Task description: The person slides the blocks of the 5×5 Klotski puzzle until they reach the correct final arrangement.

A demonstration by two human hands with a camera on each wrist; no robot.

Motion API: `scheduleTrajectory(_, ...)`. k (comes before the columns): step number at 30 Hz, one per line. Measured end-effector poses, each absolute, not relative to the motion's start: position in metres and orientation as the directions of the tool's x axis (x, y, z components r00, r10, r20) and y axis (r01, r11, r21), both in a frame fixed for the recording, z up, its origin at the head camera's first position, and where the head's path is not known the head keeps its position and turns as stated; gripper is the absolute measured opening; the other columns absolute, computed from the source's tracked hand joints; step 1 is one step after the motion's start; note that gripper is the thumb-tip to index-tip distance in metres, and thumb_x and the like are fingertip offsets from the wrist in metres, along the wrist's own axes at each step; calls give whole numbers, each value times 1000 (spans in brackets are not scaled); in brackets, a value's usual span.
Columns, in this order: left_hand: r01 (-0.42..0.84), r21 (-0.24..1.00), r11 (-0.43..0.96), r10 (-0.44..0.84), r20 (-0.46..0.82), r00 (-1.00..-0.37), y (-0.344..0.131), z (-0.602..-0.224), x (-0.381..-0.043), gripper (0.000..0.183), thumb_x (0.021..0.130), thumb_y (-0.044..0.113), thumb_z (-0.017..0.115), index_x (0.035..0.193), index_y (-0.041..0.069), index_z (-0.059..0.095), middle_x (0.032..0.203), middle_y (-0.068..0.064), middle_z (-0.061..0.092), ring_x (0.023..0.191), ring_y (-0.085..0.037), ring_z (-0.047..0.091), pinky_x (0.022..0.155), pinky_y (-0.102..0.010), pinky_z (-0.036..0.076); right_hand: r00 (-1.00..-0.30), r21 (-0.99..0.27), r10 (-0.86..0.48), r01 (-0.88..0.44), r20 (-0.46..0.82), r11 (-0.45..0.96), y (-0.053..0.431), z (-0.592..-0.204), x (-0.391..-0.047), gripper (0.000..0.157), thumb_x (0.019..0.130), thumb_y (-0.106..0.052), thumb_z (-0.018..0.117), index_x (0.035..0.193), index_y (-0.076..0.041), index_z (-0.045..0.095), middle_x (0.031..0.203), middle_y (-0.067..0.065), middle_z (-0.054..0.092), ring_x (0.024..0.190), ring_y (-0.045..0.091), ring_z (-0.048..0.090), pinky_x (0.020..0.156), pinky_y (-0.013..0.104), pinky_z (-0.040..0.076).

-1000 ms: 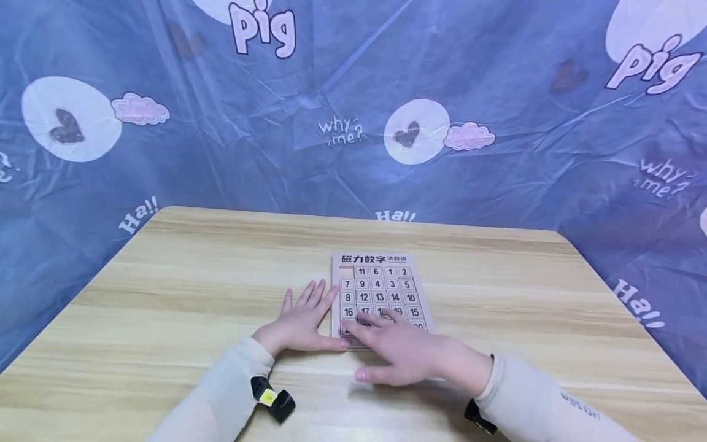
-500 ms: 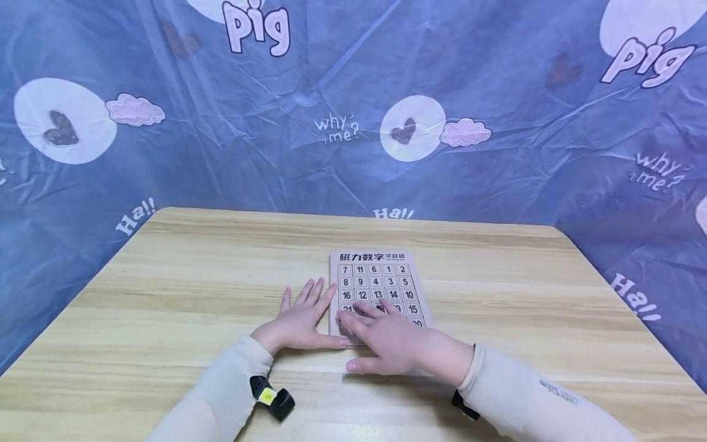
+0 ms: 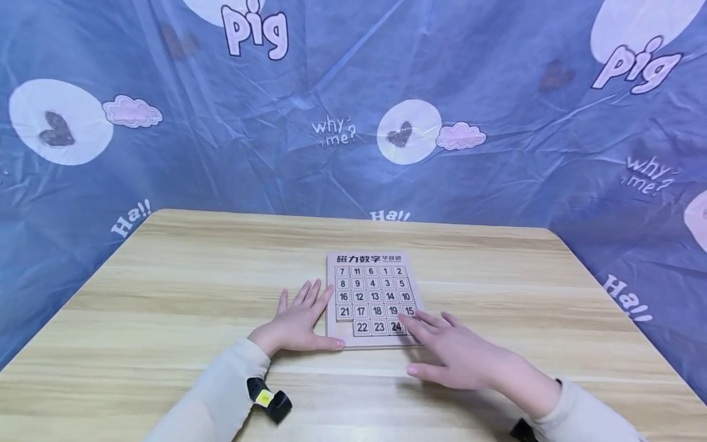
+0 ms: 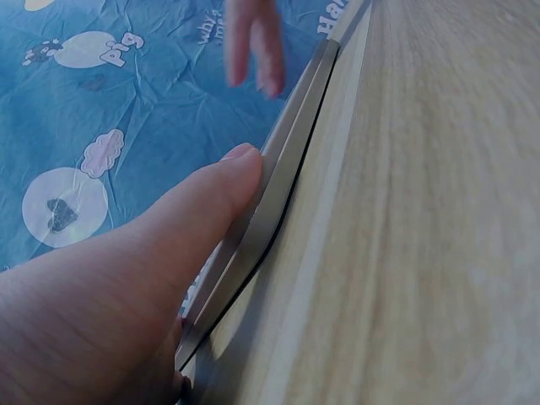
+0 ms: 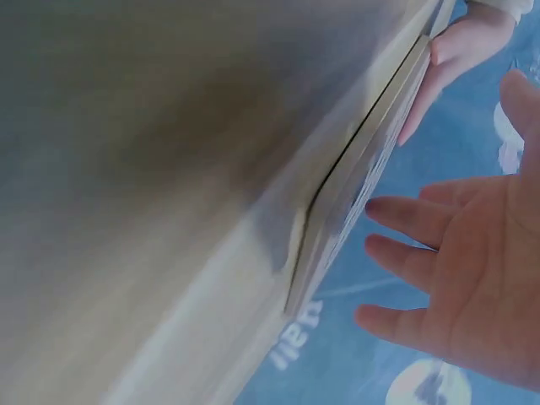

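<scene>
A number sliding puzzle point(image 3: 381, 342) lies flat on the wooden table, its square tiles printed with black numbers. The gap in its tile grid is at the bottom left, below tile 21 point(image 3: 345, 312). My left hand point(image 3: 293, 327) lies spread at the board's left side, and its thumb point(image 4: 194, 207) presses the near left corner edge. Over the near right corner my right hand point(image 3: 464, 356) has straight, spread fingers; its index fingertip is by tile 24 point(image 3: 396, 326) and hides the corner tile. Whether that fingertip touches a tile I cannot tell.
The light wooden table point(image 3: 221, 258) extends on all sides of the puzzle. Behind it hangs a blue printed cloth point(image 3: 248, 153). A black strap with a yellow label point(image 3: 265, 398) sits at the left wrist.
The left column's tiles have shifted up one place, so the gap went from top left to bottom left. My right hand has moved right, uncovering the lower rows; the left hand stays.
</scene>
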State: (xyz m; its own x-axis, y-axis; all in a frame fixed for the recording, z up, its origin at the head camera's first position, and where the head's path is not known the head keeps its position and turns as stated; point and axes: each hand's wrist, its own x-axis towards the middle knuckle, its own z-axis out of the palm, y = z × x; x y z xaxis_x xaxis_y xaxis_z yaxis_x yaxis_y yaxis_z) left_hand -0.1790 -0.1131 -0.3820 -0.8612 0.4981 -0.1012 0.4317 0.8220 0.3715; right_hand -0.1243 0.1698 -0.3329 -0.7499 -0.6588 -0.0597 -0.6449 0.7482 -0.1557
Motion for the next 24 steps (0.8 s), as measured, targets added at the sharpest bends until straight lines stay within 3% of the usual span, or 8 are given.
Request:
scheduleTrajectory(8,419,375,827,489,-113,-865,-113,-382,-178,105,62,74,47,140,16,10,142,-13,3,128,-28,-3,94,-55,-9,-761,-167,-649,-639,-5,751,185,-340,-114,74,81,-53,46,135,-5,28,130,11,39,119,30,31,91,57,21)
scheduleTrajectory(17,428,371,824,496,-106,-862,-112,-383,-179,106,61,76,45,140,16,9,142,-13,3,128,-27,-3,94,-55,-8,-700,-203,-713,-696,-20,689,174,-342,-117,78,79,-56,48,135,-6,27,135,9,33,123,28,26,89,59,23)
scheduleTrajectory(21,426,376,823,496,-107,-862,-112,-383,-179,106,61,76,46,140,16,10,142,-13,3,128,-27,-4,93,-55,-9,-688,-243,-722,-691,-69,681,173,-339,-128,82,78,-57,47,136,-5,23,135,11,31,123,34,22,90,60,19)
scheduleTrajectory(24,427,380,821,496,-103,-862,-113,-383,-178,106,61,76,47,140,16,10,142,-13,4,128,-28,-3,93,-55,-9,-721,-263,-688,-650,-82,713,174,-338,-151,81,80,-54,48,137,-3,20,137,12,27,123,38,19,91,60,16)
